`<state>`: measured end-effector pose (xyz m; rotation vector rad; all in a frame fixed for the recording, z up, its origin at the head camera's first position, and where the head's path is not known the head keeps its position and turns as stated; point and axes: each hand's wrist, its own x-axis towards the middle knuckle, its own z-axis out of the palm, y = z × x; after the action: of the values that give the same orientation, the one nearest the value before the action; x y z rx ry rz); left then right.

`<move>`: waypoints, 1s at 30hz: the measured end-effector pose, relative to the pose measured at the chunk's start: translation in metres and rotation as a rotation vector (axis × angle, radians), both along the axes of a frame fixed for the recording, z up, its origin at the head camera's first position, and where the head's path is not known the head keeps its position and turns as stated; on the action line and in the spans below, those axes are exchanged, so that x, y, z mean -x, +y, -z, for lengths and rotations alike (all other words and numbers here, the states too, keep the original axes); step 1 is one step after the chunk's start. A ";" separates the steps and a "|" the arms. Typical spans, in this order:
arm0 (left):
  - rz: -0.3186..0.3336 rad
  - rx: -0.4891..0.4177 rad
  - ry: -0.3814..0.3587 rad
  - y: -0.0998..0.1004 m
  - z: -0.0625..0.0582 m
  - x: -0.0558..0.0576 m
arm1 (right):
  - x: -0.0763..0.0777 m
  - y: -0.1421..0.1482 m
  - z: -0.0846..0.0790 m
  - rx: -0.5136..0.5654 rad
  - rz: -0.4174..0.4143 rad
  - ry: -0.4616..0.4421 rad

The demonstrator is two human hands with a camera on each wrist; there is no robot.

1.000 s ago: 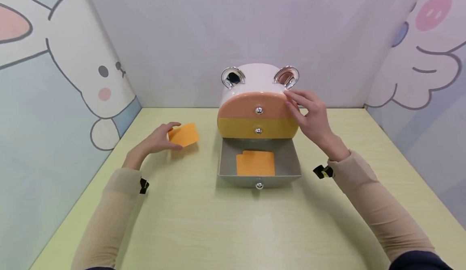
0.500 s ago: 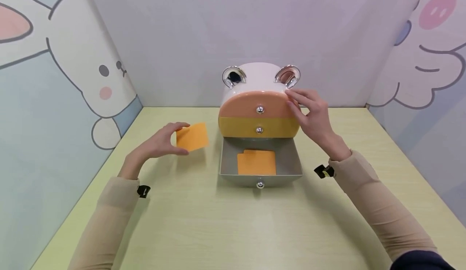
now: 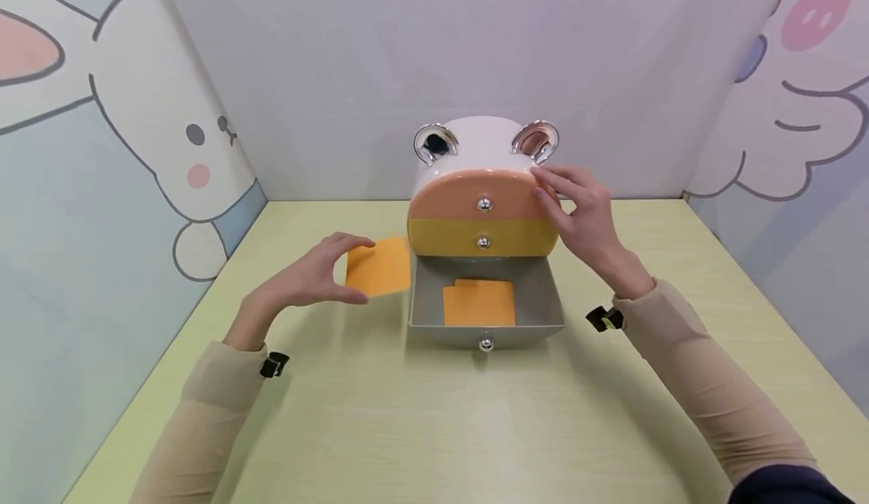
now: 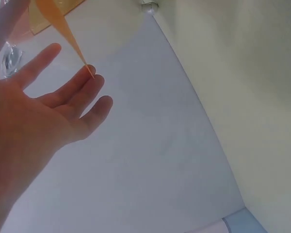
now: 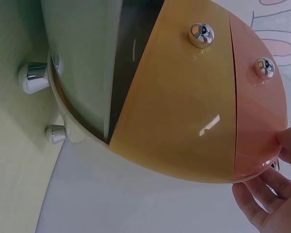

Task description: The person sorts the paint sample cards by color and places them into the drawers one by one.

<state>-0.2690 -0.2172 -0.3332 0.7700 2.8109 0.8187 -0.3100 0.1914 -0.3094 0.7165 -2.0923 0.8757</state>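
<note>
My left hand pinches an orange paper card by its edges between thumb and fingers, just left of the pulled-out grey drawer. In the left wrist view the card is seen nearly edge-on, its corner at the fingertips. More orange cards lie overlapping in that drawer. My right hand grips the upper right edge of the small animal-shaped drawer box. The right wrist view has the thumb on the pink-orange top drawer front and other fingers behind the rim.
The yellow middle drawer and the top drawer are closed, each with a silver knob. Two shiny ears stick up from the box. Cartoon-printed panels enclose the pale wooden table at the back and sides.
My left hand has moved right with the orange card, from well left of the box to beside the grey drawer. My right hand has stayed on the box edge.
</note>
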 end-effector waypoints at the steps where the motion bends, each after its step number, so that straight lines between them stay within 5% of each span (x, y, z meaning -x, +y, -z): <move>1: 0.005 0.002 0.002 0.002 -0.001 -0.002 | 0.000 0.000 0.000 0.000 0.001 0.000; 14: 0.054 0.027 0.010 0.028 -0.007 -0.015 | 0.002 -0.001 0.001 0.040 -0.018 0.037; 30: 0.146 0.029 0.030 0.070 -0.006 -0.012 | 0.001 -0.001 0.001 0.048 -0.022 0.032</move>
<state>-0.2573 -0.1473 -0.3277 0.9776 2.7456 0.7469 -0.3110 0.1900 -0.3102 0.7253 -2.0321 0.9179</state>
